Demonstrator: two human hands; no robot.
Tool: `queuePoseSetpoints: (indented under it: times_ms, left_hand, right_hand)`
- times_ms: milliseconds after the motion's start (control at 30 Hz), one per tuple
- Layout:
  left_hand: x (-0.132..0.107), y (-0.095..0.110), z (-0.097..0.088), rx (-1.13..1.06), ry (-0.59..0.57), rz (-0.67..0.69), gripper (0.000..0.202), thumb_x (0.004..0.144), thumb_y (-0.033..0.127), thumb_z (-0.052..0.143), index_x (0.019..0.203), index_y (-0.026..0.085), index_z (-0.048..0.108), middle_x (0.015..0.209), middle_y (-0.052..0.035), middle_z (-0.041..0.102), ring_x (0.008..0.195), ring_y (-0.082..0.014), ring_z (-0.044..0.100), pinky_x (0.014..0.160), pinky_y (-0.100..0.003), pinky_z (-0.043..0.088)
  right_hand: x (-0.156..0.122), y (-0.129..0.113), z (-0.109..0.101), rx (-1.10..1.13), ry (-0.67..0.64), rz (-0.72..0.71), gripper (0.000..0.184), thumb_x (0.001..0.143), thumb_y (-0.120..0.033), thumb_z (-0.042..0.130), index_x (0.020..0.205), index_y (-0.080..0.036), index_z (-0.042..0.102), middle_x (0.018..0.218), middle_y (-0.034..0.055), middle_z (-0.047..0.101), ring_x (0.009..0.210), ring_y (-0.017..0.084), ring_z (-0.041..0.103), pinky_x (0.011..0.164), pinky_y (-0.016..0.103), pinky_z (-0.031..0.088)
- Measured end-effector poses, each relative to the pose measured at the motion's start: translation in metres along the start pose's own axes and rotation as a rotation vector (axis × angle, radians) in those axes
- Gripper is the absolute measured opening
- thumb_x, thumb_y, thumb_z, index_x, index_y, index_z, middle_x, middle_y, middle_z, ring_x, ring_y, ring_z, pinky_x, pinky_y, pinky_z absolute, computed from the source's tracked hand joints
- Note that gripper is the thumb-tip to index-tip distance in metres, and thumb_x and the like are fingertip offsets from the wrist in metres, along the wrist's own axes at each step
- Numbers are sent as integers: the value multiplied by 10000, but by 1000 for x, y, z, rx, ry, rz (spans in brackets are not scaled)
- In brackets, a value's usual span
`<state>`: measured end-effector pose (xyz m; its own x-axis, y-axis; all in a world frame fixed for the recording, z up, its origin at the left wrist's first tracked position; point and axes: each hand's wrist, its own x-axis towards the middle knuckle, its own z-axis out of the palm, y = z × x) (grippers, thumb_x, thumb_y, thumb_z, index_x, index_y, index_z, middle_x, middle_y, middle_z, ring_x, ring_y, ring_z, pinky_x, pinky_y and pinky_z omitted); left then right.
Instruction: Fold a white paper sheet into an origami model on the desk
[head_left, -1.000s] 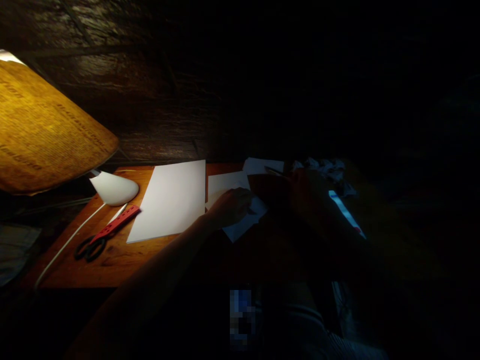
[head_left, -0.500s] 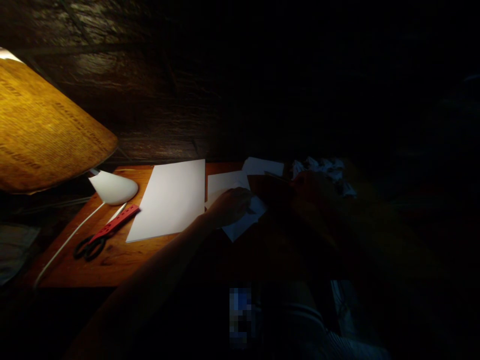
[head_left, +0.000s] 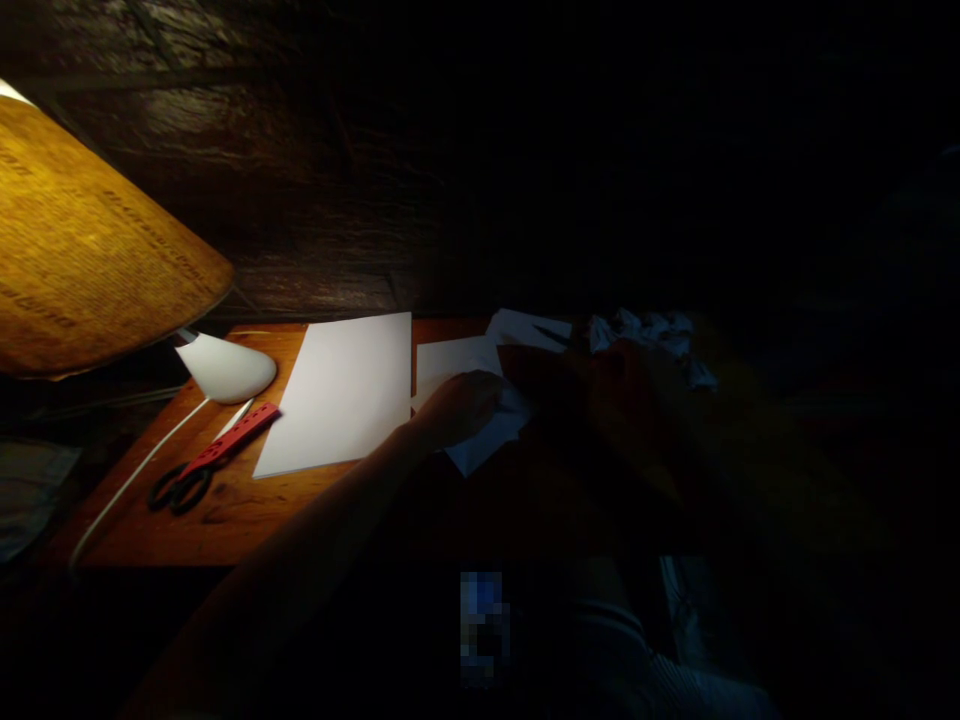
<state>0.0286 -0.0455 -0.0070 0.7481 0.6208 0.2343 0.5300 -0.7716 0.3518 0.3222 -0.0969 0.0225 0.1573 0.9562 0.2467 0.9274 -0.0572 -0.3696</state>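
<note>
On my feed the scene is very dim, lit only from the left by a tan paper lampshade [head_left: 90, 235] printed with newspaper-like text. Below it sits a smooth white rounded lamp fitting [head_left: 225, 368], with a thin white cable [head_left: 135, 482] curving away down the edge of an orange-brown wooden table [head_left: 232, 525]. A red perforated ruler [head_left: 229, 438] lies across black-handled scissors [head_left: 180, 490], just beside a large blank white sheet [head_left: 337, 395]. A dark wooden wall [head_left: 225, 130] rises behind the table, and crumpled white paper [head_left: 645, 335] lies at the far right, half in shadow.

The person's forearm crosses the lower view and partly blocks the table. The left hand [head_left: 461, 410] is curled knuckles-up on a creased white paper [head_left: 487, 445], which overlaps a smaller white sheet [head_left: 450, 362], right beside the large sheet. It looks loosely closed, though I cannot tell whether it is actually pinching the paper. The right hand [head_left: 622, 410] is deep in shadow, just to the right of the left hand, and I cannot tell whether it is open or closed. It may be holding something dark.
</note>
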Motion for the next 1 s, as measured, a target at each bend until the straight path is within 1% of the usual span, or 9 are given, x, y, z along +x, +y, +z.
queuePoseSetpoints:
  times_ms: [167,267,333,433,600,767,867,967,1000]
  left_hand:
    - [0,-1,2,30,0,9,285,881,84,518,1079,175,702,1059,-104,775,1017,-242,727,879,-393,596]
    - [-1,-1,1,34,-16,24,340,872,82,533,1160,155,698,1077,-119,778,1028,-256,730,885,-406,599]
    - [-1,0,0,17,-1,23,380,874,82,535,1215,158,683,1085,-113,783,1029,-251,732,889,-406,601]
    - [-1,2,-3,-10,10,9,362,877,79,525,1190,161,687,1084,-107,784,1022,-243,733,882,-397,603]
    - [-2,4,-4,-40,29,17,408,866,57,510,1232,146,667,1148,-129,763,1041,-242,727,895,-404,612]
    - [-7,4,-3,-180,32,125,414,793,64,546,1179,162,659,1203,-136,720,1094,-249,710,935,-410,618]
    - [-10,6,1,-166,59,89,437,794,146,625,1231,171,610,1315,-149,682,1261,-307,652,1134,-536,528]
    - [-12,9,10,51,122,-122,502,952,401,624,1368,141,521,1540,-244,532,1509,-433,443,1268,-725,282]
    - [-12,10,13,88,119,-169,582,972,486,611,1413,128,484,1571,-274,492,1546,-462,387,1264,-747,267]
  right_hand:
    - [-83,24,-7,167,9,106,239,966,-471,592,1028,-280,723,930,81,780,838,277,720,721,373,531]
    - [-132,38,0,268,-52,155,257,929,-490,623,1039,-281,724,979,85,787,870,290,733,757,410,564]
    - [-149,38,9,318,28,188,262,920,-478,604,1015,-266,726,1018,102,785,941,309,736,820,455,580]
    - [-151,28,21,373,25,172,249,948,-434,562,1035,-272,729,1036,87,780,944,289,727,826,449,586]
    - [-127,11,29,276,-38,59,219,988,-389,570,1098,-277,722,1122,93,748,1020,283,691,871,428,554]
    - [-116,5,38,214,-52,-23,196,1006,-338,550,1086,-251,707,1123,95,725,1053,277,663,923,435,529]
    - [-114,2,44,192,-58,-57,191,1003,-309,554,1117,-263,700,1149,90,722,1076,281,654,942,448,527]
    - [-112,-1,48,188,-51,-63,186,1018,-310,541,1110,-275,699,1157,91,720,1059,285,659,923,456,536]
    - [-111,-1,48,191,-49,-67,181,1021,-312,540,1098,-275,700,1150,93,721,1055,287,662,917,456,538]
